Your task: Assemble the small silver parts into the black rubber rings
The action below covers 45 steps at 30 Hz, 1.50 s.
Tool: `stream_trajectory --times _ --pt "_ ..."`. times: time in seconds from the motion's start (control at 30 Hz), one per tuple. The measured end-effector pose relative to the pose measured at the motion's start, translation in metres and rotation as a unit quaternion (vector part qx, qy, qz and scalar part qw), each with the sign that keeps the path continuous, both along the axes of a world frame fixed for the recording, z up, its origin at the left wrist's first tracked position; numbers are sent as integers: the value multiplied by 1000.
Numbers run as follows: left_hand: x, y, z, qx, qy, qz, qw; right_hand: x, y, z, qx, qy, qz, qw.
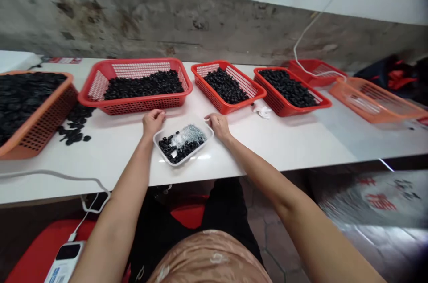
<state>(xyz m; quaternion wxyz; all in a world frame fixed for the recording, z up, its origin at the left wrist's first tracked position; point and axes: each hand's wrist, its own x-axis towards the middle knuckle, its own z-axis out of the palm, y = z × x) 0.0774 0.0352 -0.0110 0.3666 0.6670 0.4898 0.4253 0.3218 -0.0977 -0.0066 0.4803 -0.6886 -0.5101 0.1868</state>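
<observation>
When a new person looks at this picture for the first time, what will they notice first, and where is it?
The eye goes first to the red mesh baskets lined up along the white table, three of them heaped with small black pieces. Nearer the edge, at the centre, sits a small clear tray holding more black pieces and a bag of silvery parts. The left hand and right hand rest at its far corners.

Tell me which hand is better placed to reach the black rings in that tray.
Probably the right hand: its fingers are at the clear tray, the left hand by the red basket.
</observation>
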Motion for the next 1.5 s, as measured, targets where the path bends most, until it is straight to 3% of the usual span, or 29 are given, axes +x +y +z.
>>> stream_trajectory --times 0.43,0.77,1.13,1.23,1.3,1.33,1.4,1.5 --pt "-3 -12 -1 24 38 -3 999 -7 -17 0 58 171 32 983" --pt "-1 -6 -2 -7 49 -12 999 -9 -7 2 29 169 28 985" --pt "3 -8 6 -44 78 -8 996 -5 -16 3 36 152 0 988" --pt "3 -9 8 -46 99 -6 994 -8 -20 20 69 84 -24 994" --pt "4 -10 10 -47 121 -2 991 -13 -20 38 66 2 30 997" --pt "5 -9 11 -48 135 3 990 -17 -19 48 49 -50 90 993" --pt "7 -7 15 -48 167 13 985 -28 -15 65 -14 -178 205 962" --pt "12 -1 21 -47 210 22 976 -50 -7 82 -126 -404 216 880"
